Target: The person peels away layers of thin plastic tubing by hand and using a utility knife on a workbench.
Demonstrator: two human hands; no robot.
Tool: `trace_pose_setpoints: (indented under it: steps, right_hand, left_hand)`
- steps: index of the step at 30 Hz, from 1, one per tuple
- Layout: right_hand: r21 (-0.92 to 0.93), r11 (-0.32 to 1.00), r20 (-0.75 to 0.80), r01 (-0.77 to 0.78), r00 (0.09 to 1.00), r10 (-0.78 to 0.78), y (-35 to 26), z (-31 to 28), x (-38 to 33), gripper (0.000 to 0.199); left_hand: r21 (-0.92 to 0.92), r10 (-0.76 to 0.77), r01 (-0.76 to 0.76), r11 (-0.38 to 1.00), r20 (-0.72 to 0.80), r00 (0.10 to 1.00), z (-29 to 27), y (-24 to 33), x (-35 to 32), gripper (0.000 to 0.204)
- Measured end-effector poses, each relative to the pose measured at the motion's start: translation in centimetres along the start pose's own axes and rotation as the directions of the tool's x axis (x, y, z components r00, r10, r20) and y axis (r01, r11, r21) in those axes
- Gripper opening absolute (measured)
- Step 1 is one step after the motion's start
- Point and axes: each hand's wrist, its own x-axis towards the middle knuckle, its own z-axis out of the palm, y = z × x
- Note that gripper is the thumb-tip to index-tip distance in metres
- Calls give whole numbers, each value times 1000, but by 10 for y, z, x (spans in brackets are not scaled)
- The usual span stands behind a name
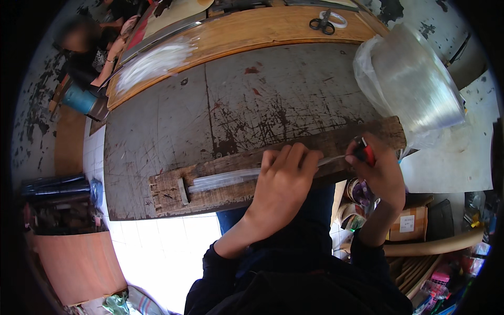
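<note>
On a worn wooden board (pixel 252 158) lies a bundle of thin clear plastic strips (pixel 223 179), their left ends against a small upright metal stop (pixel 182 191). My left hand (pixel 283 184) presses down over the bundle, fingers curled around the strips. Farther right, my right hand (pixel 382 170) grips a red-and-black cutter knife (pixel 364 152) by its handle, close to where the strips run out past my left hand. The knife's blade cannot be made out clearly.
A big roll of clear plastic tubing (pixel 415 79) in a bag stands at the right. Black scissors (pixel 322 23) and a white ring (pixel 336 20) lie at the back. A pile of cut clear pieces (pixel 157 63) is far left, near another person. A cardboard box (pixel 408 223) sits below right.
</note>
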Motion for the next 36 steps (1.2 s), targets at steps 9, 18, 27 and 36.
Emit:
trace_pose_setpoints:
  steps: [9, 18, 27, 36]
  right_hand:
    - [-293, 917, 179, 271, 958, -226, 6, -9, 20, 16]
    - [-248, 913, 234, 325, 934, -269, 10, 3, 7, 26]
    - [-180, 931, 150, 319, 944, -294, 0, 7, 10, 27]
    - [120, 975, 374, 186, 901, -218, -58, -15, 93, 20]
  left_hand:
    - [18, -45, 44, 999, 75, 996, -15, -8, -3, 17]
    - [-22, -9, 12, 1000, 127, 992, -17, -4, -5, 16]
    - [-184, 56, -46, 982, 49, 997, -34, -6, 4, 19]
    - [-609, -35, 279, 742, 381, 924, -95, -57, 65, 23]
